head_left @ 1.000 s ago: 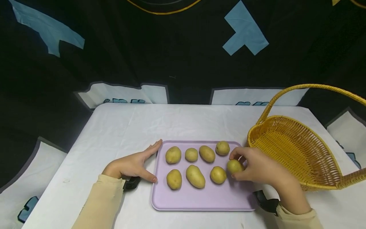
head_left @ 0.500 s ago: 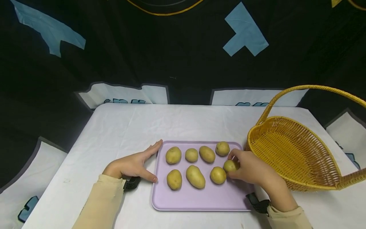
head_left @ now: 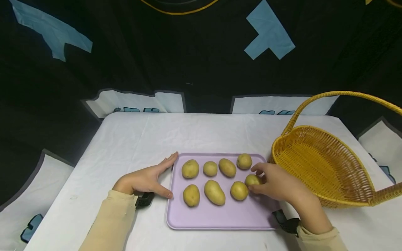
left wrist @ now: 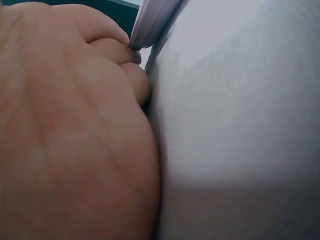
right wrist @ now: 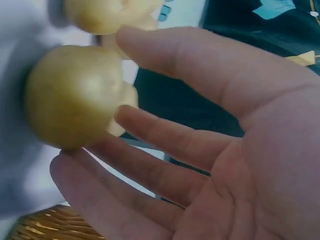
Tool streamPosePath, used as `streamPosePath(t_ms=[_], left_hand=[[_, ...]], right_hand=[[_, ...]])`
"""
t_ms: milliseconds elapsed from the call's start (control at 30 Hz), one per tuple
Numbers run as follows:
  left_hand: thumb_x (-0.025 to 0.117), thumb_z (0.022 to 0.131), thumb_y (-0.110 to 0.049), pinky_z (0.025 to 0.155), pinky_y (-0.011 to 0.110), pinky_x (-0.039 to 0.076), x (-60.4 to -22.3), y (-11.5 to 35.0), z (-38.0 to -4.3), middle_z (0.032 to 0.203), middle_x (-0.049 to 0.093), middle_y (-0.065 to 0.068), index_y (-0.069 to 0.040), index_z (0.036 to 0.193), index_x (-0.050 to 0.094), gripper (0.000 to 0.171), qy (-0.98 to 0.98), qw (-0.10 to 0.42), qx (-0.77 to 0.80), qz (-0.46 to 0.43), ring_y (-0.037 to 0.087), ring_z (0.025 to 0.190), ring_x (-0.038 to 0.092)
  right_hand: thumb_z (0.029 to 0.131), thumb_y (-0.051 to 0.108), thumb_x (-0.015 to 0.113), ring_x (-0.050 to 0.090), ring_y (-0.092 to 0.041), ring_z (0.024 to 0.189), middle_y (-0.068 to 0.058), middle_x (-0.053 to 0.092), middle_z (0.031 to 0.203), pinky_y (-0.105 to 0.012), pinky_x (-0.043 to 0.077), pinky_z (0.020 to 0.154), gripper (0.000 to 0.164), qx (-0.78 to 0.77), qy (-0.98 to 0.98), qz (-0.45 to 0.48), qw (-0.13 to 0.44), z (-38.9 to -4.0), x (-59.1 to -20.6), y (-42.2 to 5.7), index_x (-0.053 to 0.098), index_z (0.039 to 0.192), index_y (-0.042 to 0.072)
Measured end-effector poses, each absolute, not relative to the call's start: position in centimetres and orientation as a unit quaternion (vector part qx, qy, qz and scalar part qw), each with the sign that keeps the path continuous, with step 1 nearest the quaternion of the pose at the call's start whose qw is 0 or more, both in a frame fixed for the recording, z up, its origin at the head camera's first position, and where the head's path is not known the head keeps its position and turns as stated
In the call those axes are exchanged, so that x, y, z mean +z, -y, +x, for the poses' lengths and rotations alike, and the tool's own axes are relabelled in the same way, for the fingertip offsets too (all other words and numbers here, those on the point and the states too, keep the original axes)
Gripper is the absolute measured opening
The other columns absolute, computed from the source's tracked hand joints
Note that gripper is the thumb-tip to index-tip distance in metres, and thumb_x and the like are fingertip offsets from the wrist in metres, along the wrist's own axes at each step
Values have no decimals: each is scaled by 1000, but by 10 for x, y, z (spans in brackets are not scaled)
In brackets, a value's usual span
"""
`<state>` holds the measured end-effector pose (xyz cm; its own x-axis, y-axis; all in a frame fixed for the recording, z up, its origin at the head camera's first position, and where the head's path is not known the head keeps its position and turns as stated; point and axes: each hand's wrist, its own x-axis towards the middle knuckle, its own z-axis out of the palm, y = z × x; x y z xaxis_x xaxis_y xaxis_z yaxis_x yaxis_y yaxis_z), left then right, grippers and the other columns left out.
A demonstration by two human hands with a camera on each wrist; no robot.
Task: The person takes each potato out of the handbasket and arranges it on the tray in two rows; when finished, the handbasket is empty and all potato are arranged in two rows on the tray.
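Note:
Several potatoes lie in two rows on a lilac tray, among them a long one near the middle. At the right end of the front row sits a small round potato. My right hand is around it, fingers loosely spread. In the right wrist view, the thumb stands apart from this potato, while other fingertips are at or close to its side. My left hand rests on the table at the tray's left edge, thumb and fingers spread. The left wrist view shows its fingertips at the tray rim.
A yellow wicker basket with a tall arched handle stands right of the tray, close behind my right forearm. A white cloth covers the table. Beyond its far edge hangs a dark curtain with blue patches.
My right hand has moved left with the small potato, set it beside its neighbour in the front row and loosened its fingers. The left hand has stayed at the tray edge.

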<state>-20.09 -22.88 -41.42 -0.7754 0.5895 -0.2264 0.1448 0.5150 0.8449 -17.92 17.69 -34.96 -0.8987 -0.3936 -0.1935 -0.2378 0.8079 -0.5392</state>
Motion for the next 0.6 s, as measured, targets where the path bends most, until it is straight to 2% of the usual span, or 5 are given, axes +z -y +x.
streamPosePath(t_ms=[233, 433, 533, 600], left_hand=[[93, 70, -30, 117, 60, -3, -414, 232, -199, 168, -4, 10, -16, 164, 6, 129, -835, 252, 440, 212, 32, 152, -8], [92, 70, -31, 117, 60, -2, -415, 236, -196, 168, -3, 9, -15, 164, 6, 128, -838, 251, 436, 213, 33, 152, -8], [92, 71, -32, 117, 61, -1, -416, 238, -194, 168, -2, 9, -16, 164, 6, 127, -840, 248, 433, 213, 33, 152, -8], [91, 73, -33, 117, 61, -1, -416, 238, -194, 168, -2, 9, -16, 164, 7, 125, -842, 246, 431, 214, 34, 152, -7]], right_hand=[[83, 26, 83, 64, -32, 104, -11, 68, 114, -50, 55, 84, 47, -266, -941, -168, 128, -173, -332, -177, 67, 122, 4], [84, 22, 83, 58, -24, 88, -5, 65, 100, -42, 51, 74, 43, -266, -943, -188, 61, -172, -326, -178, 68, 120, 6], [85, 18, 82, 57, -22, 85, -4, 65, 101, -41, 50, 74, 38, -264, -946, -186, 23, -171, -325, -177, 68, 119, 7], [85, 19, 81, 58, -22, 88, -7, 67, 107, -44, 52, 77, 37, -261, -948, -183, 0, -172, -325, -177, 69, 118, 8]])
